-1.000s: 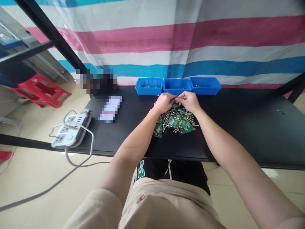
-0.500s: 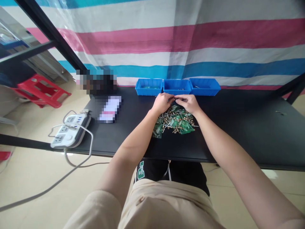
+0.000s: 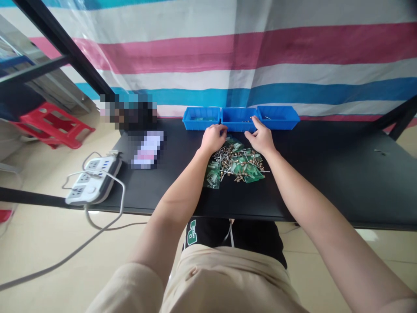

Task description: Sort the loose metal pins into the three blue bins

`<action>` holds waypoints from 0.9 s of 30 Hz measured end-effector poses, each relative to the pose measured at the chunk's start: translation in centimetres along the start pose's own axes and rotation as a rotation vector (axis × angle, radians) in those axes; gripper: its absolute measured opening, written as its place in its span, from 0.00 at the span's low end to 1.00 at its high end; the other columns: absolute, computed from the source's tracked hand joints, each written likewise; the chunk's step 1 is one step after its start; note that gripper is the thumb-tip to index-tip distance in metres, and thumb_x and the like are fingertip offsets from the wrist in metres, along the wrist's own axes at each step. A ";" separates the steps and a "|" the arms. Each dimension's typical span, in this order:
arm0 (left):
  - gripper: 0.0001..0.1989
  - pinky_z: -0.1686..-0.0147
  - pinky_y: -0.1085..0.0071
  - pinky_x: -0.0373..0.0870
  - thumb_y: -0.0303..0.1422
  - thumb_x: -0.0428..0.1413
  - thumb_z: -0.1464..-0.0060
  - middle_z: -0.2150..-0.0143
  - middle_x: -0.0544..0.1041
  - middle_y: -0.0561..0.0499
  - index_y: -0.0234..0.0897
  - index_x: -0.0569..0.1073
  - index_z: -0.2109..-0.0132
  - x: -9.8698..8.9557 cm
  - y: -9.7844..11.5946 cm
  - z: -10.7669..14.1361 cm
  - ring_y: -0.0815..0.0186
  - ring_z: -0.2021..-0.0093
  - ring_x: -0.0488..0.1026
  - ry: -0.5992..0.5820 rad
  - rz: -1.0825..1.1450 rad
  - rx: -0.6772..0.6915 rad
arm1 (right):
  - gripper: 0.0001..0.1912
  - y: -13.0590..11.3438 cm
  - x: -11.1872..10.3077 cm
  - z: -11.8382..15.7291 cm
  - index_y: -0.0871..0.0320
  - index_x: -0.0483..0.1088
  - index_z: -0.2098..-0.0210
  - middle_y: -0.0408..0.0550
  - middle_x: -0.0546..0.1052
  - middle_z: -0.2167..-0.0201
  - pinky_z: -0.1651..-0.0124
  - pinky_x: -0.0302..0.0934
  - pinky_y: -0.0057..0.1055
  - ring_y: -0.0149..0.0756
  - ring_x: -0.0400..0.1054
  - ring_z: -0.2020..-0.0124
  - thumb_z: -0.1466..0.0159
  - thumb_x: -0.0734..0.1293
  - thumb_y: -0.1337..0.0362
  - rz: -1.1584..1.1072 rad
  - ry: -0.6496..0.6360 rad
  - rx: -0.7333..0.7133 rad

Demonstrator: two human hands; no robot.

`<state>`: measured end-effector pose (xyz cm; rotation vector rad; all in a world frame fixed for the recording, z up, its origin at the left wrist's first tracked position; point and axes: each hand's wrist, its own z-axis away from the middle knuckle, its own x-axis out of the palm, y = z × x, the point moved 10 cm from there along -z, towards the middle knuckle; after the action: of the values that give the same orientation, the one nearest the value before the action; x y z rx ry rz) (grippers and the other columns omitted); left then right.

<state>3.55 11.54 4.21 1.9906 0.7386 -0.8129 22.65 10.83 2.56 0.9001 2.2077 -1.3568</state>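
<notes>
A loose pile of small metal parts (image 3: 224,157) with thin shafts and brassy ends lies on the black table (image 3: 169,191), mixed with small green plastic pieces (image 3: 252,174). Over the pile's far left edge is my left hand (image 3: 213,138), its fingers curled together; what they hold, if anything, is too small to make out. My right hand (image 3: 262,138) is at the far right of the pile, thumb and index finger spread apart. That index finger reaches to the front rim of the middle blue bin (image 3: 236,127), in which a few small parts show.
A left blue bin (image 3: 200,125) with greenish pieces and a right blue bin (image 3: 280,125) flank the middle one. At left are a phone (image 3: 148,150), a white power strip (image 3: 93,180) with cables, and a blurred dark object (image 3: 137,114). A striped sheet (image 3: 195,52) hangs behind.
My hands, which met above the pile's far edge, have come apart. The left moved slightly left; the right opened its fingers toward the middle bin. The view shifted slightly.
</notes>
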 end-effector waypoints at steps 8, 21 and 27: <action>0.17 0.42 0.61 0.70 0.23 0.53 0.48 0.52 0.83 0.46 0.35 0.82 0.54 0.7 0.2 0.3 0.54 0.48 0.77 -0.088 0.031 -0.010 | 0.35 0.3 0.4 0.1 0.58 0.64 0.33 0.60 0.59 0.30 0.53 0.75 0.45 0.44 0.79 0.63 0.40 0.68 0.63 -0.025 -0.005 -0.009; 0.14 0.43 0.57 0.69 0.25 0.54 0.55 0.54 0.83 0.48 0.39 0.83 0.64 1.1 -0.9 0.2 0.54 0.50 0.76 -0.127 0.031 0.066 | 0.23 -0.5 -1.4 0.3 0.59 0.73 0.45 0.60 0.73 0.40 0.60 0.73 0.38 0.36 0.74 0.70 0.40 0.65 0.64 -0.077 0.190 -0.109; 0.10 0.43 0.58 0.70 0.26 0.56 0.53 0.56 0.83 0.49 0.39 0.82 0.67 1.4 -0.9 0.2 0.56 0.50 0.78 -0.133 0.083 0.086 | 0.17 0.1 -2.7 0.4 0.58 0.76 0.54 0.54 0.79 0.53 0.60 0.72 0.39 0.34 0.71 0.74 0.41 0.63 0.65 -0.062 0.307 -0.062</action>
<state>3.67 12.06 2.65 2.0071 0.5494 -0.9308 24.67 9.66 4.01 1.0871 2.5091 -1.2381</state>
